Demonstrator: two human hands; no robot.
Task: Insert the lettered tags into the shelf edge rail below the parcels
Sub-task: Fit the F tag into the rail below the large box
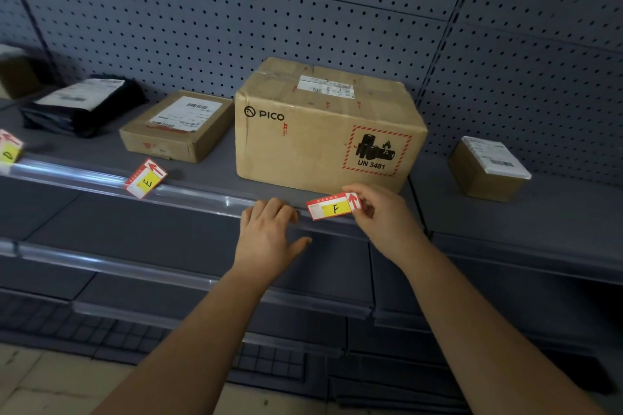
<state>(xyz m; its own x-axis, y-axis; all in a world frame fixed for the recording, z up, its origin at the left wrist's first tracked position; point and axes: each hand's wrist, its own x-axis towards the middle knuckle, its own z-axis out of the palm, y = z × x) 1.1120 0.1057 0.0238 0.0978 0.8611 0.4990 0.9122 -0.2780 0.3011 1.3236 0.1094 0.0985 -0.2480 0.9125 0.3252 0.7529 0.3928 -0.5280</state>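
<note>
My right hand (379, 212) pinches the right end of a red, white and yellow tag lettered F (332, 207), held just above the clear shelf edge rail (202, 194) in front of the large PICO cardboard box (323, 128). My left hand (269, 229) rests on the rail left of the tag, fingers curled over its top edge and thumb out. A tag lettered E (145, 178) sits tilted in the rail below the flat brown parcel (178, 126). A tag lettered D (9, 146) shows at the far left edge.
A black bagged parcel (81, 104) lies at the left and a small brown box (487, 167) stands on the adjoining shelf at the right. Perforated grey back panels rise behind. Lower shelves with their own clear rails (135, 271) run beneath my arms.
</note>
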